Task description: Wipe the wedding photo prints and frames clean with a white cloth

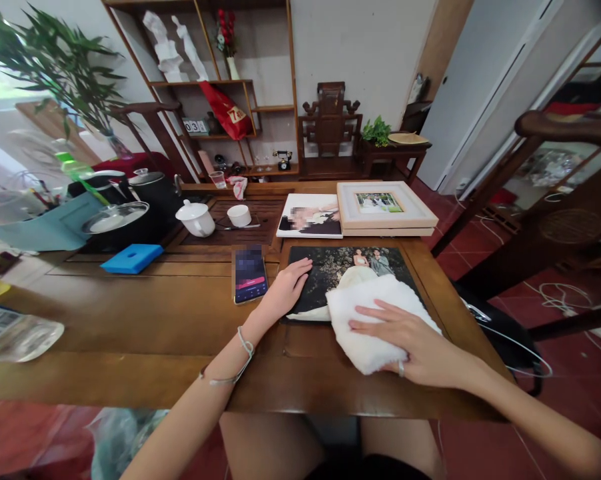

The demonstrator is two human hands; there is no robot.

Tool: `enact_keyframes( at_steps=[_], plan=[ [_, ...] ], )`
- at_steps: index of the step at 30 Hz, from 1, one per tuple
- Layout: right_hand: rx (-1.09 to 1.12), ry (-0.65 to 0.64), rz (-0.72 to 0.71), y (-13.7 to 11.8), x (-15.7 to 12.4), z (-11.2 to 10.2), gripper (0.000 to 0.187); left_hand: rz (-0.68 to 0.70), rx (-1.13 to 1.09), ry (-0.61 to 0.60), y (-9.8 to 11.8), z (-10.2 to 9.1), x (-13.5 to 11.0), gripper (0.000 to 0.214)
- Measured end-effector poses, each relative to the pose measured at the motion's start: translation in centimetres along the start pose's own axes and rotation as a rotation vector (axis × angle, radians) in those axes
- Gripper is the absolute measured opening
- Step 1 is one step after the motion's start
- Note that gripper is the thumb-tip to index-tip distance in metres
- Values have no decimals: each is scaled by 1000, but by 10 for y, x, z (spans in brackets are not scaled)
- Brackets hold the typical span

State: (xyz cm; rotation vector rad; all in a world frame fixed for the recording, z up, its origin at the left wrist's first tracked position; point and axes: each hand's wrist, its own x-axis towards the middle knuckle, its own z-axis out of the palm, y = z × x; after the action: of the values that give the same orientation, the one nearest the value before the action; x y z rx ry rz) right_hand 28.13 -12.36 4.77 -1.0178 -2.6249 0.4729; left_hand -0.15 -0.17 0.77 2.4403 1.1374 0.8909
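Right forearm (525,412); right hand (423,345), fingers spread, holds white cloth (358,300) over photo panel (324,272)'s near right corner. Panel's long axis runs sideways; left hand (284,290) lies flat at left end.

You have one bare left hand (289,288) and one bare right hand (398,337) in view. Before you, count one fluffy white cloth (353,317), one dark rectangular wedding photo panel (325,270), one white-edged photo print (310,217), at least one pale wooden picture frame (418,215), one dark-screened phone (250,272), one flat bright-blue block (133,259), one white lidded porcelain cup (195,219), one small round white cup (239,215) and two white sculptures (163,50).
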Motion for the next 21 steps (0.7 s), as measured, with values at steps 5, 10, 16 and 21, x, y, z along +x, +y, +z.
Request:
enact_keyframes(
  at_steps=[5, 10, 16, 21],
  plan=[
    [5, 52, 99, 44, 53, -4, 54, 14, 14, -9, 0, -1, -1, 34],
    [-95, 210, 362, 110, 78, -17, 58, 17, 27, -9, 0, 0, -2, 35],
    [-203, 311, 404, 121, 29, -19, 53, 26, 51, 3, -1, 3, -2, 34],
    [-231, 283, 199, 57, -12, 2, 53, 18, 58, 15, 1, 3, -2, 32]
  ],
)
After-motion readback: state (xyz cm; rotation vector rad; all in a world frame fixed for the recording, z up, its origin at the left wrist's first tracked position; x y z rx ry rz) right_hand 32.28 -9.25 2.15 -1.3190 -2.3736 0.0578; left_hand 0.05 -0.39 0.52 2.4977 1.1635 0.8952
